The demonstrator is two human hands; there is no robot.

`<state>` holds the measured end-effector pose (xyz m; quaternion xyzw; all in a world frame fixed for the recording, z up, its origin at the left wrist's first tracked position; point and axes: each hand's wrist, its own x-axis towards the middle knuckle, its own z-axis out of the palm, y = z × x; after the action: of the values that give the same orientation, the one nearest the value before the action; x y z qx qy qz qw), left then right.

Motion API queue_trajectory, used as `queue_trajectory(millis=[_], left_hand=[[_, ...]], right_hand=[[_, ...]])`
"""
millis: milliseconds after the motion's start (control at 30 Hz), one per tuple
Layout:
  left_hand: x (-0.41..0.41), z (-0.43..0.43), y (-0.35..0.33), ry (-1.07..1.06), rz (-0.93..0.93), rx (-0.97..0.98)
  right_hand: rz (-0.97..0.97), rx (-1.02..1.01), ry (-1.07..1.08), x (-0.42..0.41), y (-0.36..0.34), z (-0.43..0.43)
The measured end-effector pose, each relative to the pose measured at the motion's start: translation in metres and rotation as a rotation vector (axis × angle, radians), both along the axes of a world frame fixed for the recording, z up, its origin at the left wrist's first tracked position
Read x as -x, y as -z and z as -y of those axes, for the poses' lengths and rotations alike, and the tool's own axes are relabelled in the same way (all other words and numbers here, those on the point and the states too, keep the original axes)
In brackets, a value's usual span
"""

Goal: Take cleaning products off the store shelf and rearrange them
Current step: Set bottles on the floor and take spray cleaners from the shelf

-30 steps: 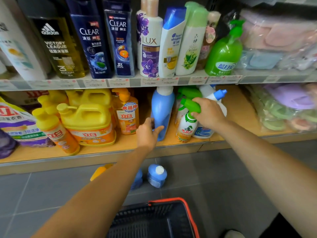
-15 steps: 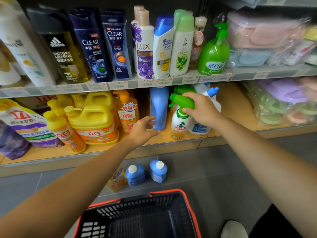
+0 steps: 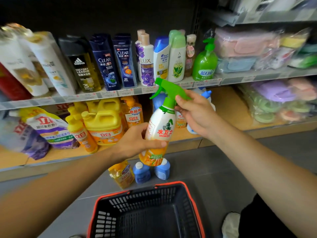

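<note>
Wooden store shelf (image 3: 228, 107) behind: left hand (image 3: 132, 143), 8 o'clock, and right hand (image 3: 197, 115), 2 o'clock, both grasp white plastic spray bottle (image 3: 163, 124), green trigger.

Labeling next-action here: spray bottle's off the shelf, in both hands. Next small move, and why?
Probably lower the spray bottle to the floor beside the two blue bottles. The left hand grips its body, the right hand holds its neck, so it is clear of the shelf; a yellow pouch already stands there too.
</note>
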<state>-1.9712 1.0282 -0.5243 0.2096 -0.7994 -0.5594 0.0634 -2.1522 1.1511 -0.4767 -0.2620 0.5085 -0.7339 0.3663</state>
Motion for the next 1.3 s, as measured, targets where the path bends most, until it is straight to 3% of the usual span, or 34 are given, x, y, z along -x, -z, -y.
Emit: queue_trajectory(millis=[100, 233, 300, 633, 800, 933, 1033, 1300], left_hand=[[-0.015, -0.010, -0.012, -0.077, 0.034, 0.034], [-0.032, -0.030, -0.007, -0.242, 0.088, 0.360], [-0.039, -0.041, 0.000, -0.277, 0.094, 0.410], [-0.049, -0.052, 0.008, 0.046, 0.074, -0.360], [-0.056, -0.048, 0.014, 0.115, 0.130, -0.626], [-0.057, -0.042, 0.022, 0.151, 0.130, -0.752], [-0.053, -0.044, 0.028, 0.104, 0.135, -0.671], [-0.046, -0.055, 0.035, -0.126, 0.094, -0.189]], right_hand=[[0.105, 0.039, -0.078, -0.025, 0.006, -0.009], [0.228, -0.081, -0.068, -0.056, 0.023, -0.011], [0.257, -0.090, -0.060, -0.070, 0.033, -0.009], [0.355, -0.052, -0.219, -0.063, 0.045, -0.023], [0.404, -0.020, -0.375, -0.057, 0.046, -0.025], [0.383, -0.055, -0.349, -0.061, 0.049, -0.021], [0.381, -0.105, -0.278, -0.065, 0.052, -0.017], [0.315, -0.196, -0.132, -0.070, 0.059, -0.011]])
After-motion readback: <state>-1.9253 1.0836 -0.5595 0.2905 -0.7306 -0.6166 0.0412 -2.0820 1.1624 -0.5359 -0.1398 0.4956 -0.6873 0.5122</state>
